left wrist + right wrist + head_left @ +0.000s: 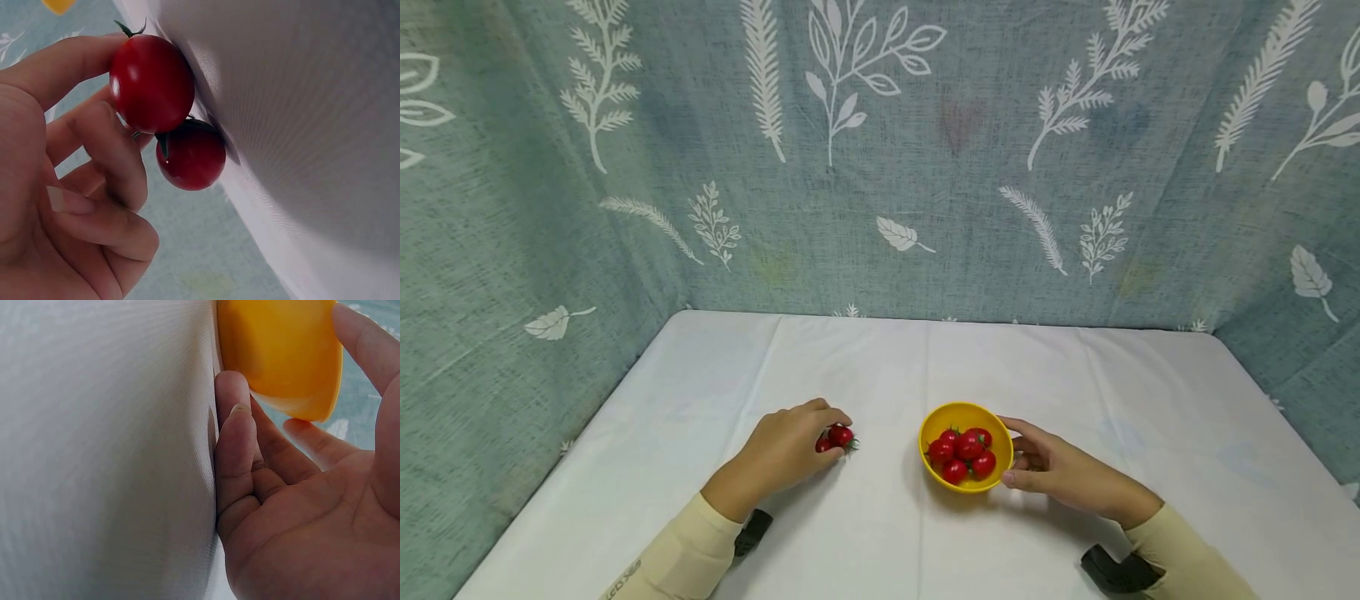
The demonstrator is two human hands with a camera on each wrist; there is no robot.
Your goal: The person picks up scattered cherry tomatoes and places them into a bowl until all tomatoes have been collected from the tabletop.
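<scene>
My left hand (790, 446) pinches a red cherry tomato (152, 84) with a green stem, close over the white cloth. Beside it, lower in the hand, is a second cherry tomato (191, 156), against the cloth; the other fingers curl behind the pair. To the right stands a yellow bowl (929, 471) with several red cherry tomatoes (969, 445) inside. My right hand (1060, 468) holds the bowl's right side, thumb and forefinger spread along its rim. In the right wrist view, the lower fingers (236, 437) lie curled on the cloth beside the bowl's base.
A white cloth (850, 533) with fold lines covers the table. Grey-green leaf-patterned curtains (880, 167) hang behind it and at both sides. Black straps with devices (1120, 571) sit at both wrists, below the pale sleeves.
</scene>
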